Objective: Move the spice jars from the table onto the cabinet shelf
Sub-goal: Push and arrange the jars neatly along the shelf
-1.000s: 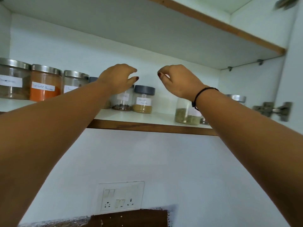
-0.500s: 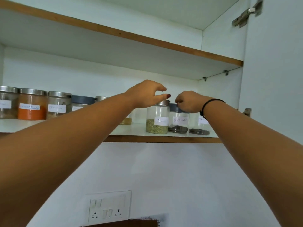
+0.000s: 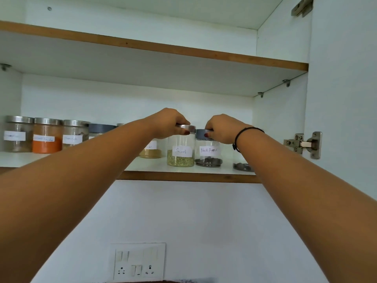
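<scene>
- Cabinet shelf [image 3: 183, 177]: white board, with a brown wood strip along its front edge.
- Fennel jar [image 3: 180, 158], near the front edge: clear, silver lid, white label with dark handwriting, yellow-green seeds.
- Black Pepper jar [image 3: 208, 159], just right of it: clear, grey lid, white label, blackish contents.
- Orange powder jar [image 3: 47, 140], towards the left end: silver lid, white label, bright orange powder.
- Left hand [image 3: 169, 124] and right hand [image 3: 222, 128]: dark red nails.
- Wristband [image 3: 253, 128] on the right wrist: black.
- Hinge [image 3: 306, 144]: silver metal.
</scene>
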The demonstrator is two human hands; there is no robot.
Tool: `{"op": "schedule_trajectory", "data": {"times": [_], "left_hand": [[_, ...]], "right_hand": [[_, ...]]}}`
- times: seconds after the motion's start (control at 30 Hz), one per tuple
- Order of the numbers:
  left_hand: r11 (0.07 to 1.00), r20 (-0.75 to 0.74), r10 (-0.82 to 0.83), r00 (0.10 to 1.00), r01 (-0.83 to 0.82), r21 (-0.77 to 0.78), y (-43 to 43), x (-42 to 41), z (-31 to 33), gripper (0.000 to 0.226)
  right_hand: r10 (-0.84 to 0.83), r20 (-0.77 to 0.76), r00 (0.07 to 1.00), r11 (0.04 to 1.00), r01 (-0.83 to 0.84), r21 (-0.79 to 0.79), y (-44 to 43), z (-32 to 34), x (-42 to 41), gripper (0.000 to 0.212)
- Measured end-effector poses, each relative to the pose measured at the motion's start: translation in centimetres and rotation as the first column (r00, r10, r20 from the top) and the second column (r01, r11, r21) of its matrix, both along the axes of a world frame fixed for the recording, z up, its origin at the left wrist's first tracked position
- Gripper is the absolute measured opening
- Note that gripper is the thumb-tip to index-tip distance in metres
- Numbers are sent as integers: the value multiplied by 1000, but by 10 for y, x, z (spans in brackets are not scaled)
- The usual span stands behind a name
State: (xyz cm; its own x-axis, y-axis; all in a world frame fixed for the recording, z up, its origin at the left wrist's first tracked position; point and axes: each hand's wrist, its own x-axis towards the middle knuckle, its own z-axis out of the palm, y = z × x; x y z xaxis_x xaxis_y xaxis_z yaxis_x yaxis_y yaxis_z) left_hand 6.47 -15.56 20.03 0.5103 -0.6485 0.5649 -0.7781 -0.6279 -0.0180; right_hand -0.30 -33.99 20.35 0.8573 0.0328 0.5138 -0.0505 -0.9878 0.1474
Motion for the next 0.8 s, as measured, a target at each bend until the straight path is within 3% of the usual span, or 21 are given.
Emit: {"op": "schedule_trajectory", "data": {"times": [0.47,0.8], "left_hand": [[996,-29,41,999,-43,-81,-17,63,-1,35],[994,-25,16,1000,-19,-107,-23,108,-5,35]], "right_hand": [[110,168,980,980,-135,146,-15,-11,58,25],[107,182,977,978,-137,156,-22,-13,108,28]]}}
